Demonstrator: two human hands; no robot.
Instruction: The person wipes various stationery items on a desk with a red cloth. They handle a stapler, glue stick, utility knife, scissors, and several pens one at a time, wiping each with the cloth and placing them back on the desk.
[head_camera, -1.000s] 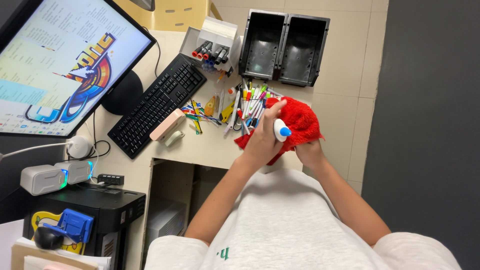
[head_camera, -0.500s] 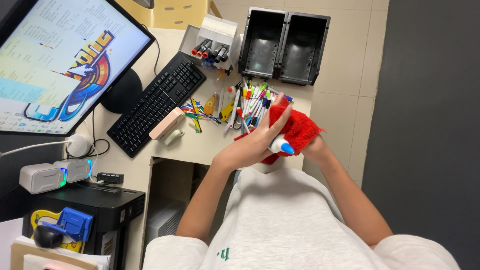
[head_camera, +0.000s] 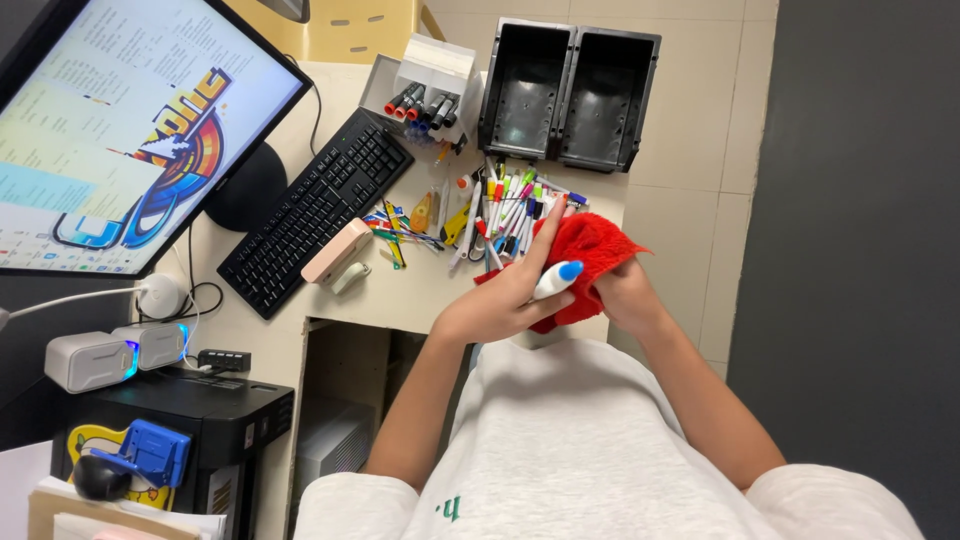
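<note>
A white marker with a blue cap (head_camera: 556, 279) sits in the left hand (head_camera: 505, 295), fingers curled around its barrel, cap end pointing right. It lies against a red fluffy cloth (head_camera: 590, 250) that the right hand (head_camera: 625, 295) bunches up from underneath, fingers closed into the fabric. Both are held in the air just above the near edge of the counter (head_camera: 400, 290), in front of the person's chest.

The marker looks light, stiff and smooth, likely a little slippery, so the barrel is the sensible place to hold, clear of the cap. The cloth appears soft and limp and would take any shape; a gathered fold gives the firmest hold.

Just beyond the hands lies a loose spread of coloured pens (head_camera: 500, 205) that would roll if nudged. Behind them stand two black bins (head_camera: 567, 92) side by side, and to their left a white box of markers (head_camera: 425, 95). A black keyboard (head_camera: 315, 210), a pink stapler (head_camera: 335, 250) and a monitor (head_camera: 120, 130) fill the left side. The counter's right edge is near the right hand, with tiled floor (head_camera: 690, 200) beyond; the freest room is between the hands and the body.
</note>
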